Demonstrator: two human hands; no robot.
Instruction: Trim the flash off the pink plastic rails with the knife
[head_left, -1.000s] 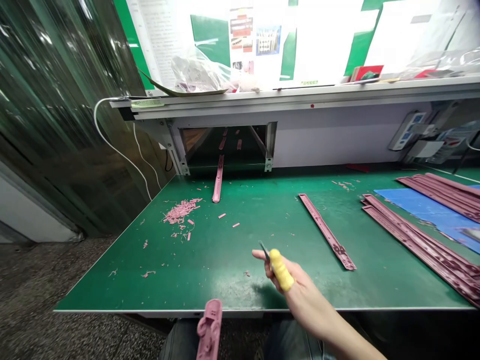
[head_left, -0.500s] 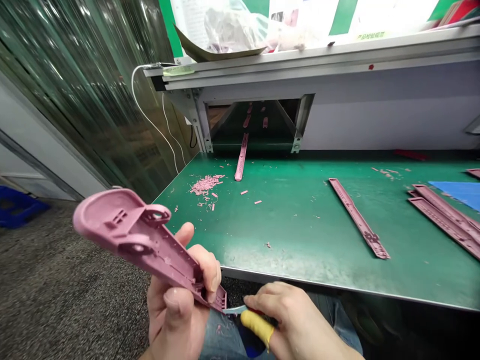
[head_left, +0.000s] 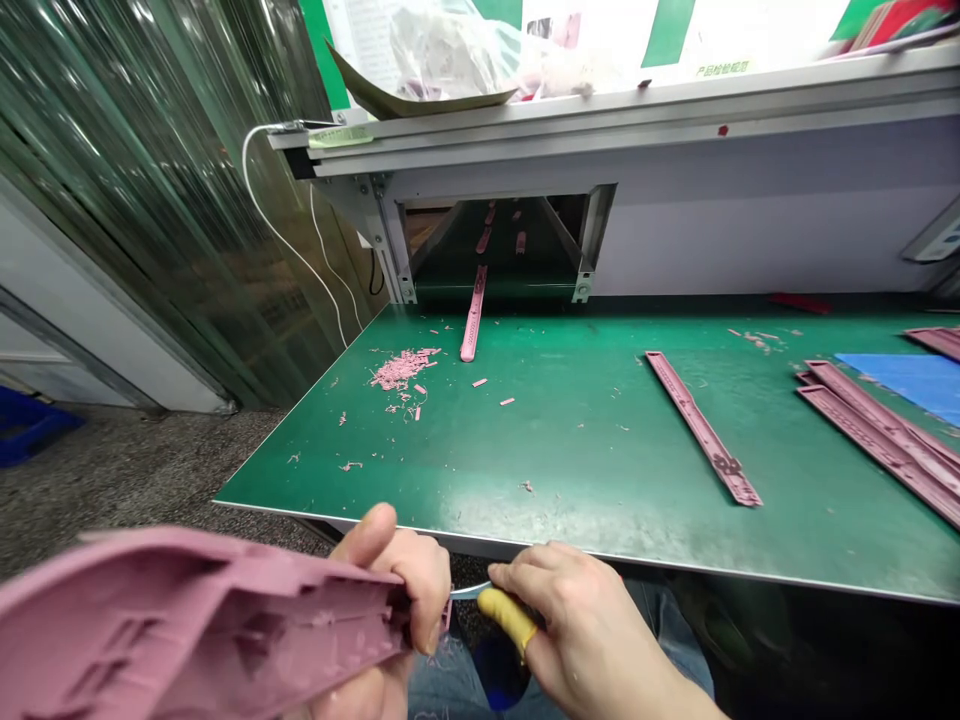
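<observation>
My left hand (head_left: 424, 585) is closed around the narrow end of a long pink plastic part (head_left: 180, 630). Its wide hollow end looms large and blurred at the lower left. In my right hand (head_left: 581, 615) is a thin, bluish blade (head_left: 469, 592), pinched between the index finger and a thumb wearing a yellow finger cot (head_left: 508, 620). The tip of the blade meets the narrow end of the part, just beside my left fingers. The rest of the tool is hidden in my right hand.
Pink shavings (head_left: 403, 370) are heaped on the green table (head_left: 555, 430). One slim pink strip (head_left: 474, 315) points into a conveyor opening; another strip (head_left: 701, 425) lies right of centre. Several more pink strips (head_left: 885, 440) lie by a blue sheet (head_left: 900, 383). A shelf (head_left: 570, 115) crosses above.
The pink part's wide end has swung down and toward me at the lower left. My left hand has turned with it. The blade stays at the narrow end.
</observation>
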